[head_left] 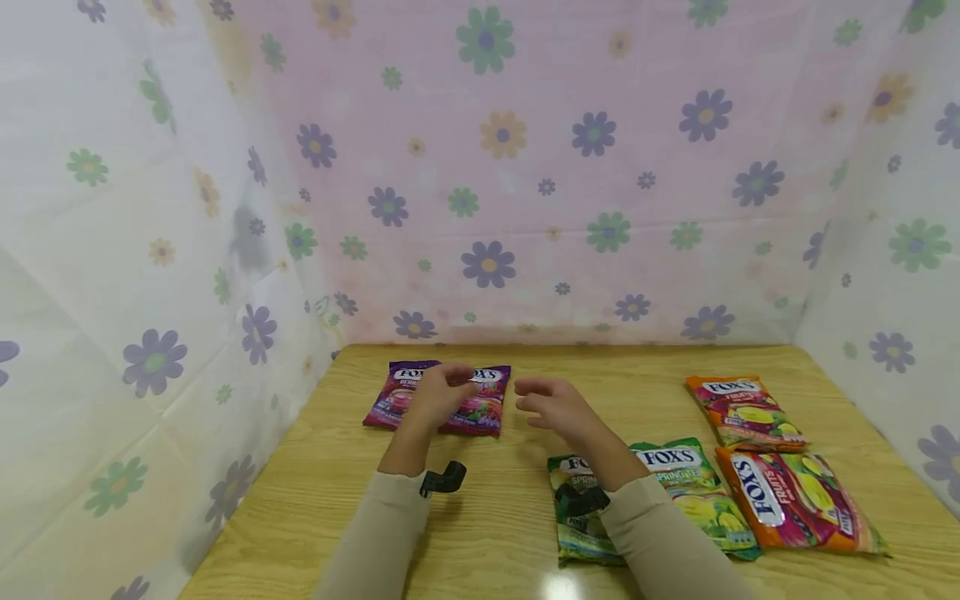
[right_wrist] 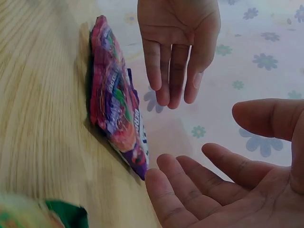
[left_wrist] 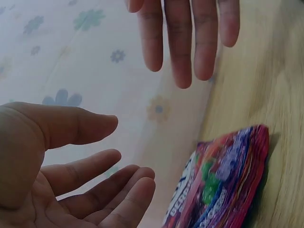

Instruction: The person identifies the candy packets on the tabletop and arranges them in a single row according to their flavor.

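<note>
Hovering near the purple packets (head_left: 480,414) at far left, the left hand (head_left: 438,400) and right hand (head_left: 561,410) are spread, empty, while green packets (head_left: 686,492) at near right and orange packets (head_left: 806,502) farther right lie apparently grouped by flavour.

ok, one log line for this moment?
left hand: empty, near purple packs; right hand: empty; green packs: left of orange packs; all packs: on table

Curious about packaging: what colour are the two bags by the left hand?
Both bags are purple and magenta, best seen in the head view.
</note>
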The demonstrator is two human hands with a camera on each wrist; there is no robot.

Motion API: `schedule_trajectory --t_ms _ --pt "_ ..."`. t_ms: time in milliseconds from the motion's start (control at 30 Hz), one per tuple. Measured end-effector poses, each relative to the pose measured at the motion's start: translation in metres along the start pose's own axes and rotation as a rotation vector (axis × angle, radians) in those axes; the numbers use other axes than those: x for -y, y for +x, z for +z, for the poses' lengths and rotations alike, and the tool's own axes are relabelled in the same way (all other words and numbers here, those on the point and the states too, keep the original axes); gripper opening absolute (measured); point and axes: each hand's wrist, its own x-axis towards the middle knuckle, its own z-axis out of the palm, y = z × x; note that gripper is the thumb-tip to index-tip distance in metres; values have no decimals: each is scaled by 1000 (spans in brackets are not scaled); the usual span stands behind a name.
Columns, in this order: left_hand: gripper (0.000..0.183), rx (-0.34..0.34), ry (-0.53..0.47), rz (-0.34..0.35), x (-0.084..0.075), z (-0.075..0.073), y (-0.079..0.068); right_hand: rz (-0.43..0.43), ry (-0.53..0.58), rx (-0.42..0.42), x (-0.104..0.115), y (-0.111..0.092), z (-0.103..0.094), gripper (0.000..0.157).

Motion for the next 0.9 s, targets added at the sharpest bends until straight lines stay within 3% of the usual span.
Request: schedule_trajectory --t_ms 300,467,700,900 --pt "39 147 0 45 -9 23 -4 -35 -155 23 2 -19 -30 45" --pt "39 230 -4 23 -13 39 -7 -78 -223 28 2 -28 -44 40" --pt "43 308 75 102 -15 60 -15 -122 -351 66 -4 -42 -61 31" --pt "39 378 128 97 -12 73 -19 -154 -381 116 -10 -49 -78 31"
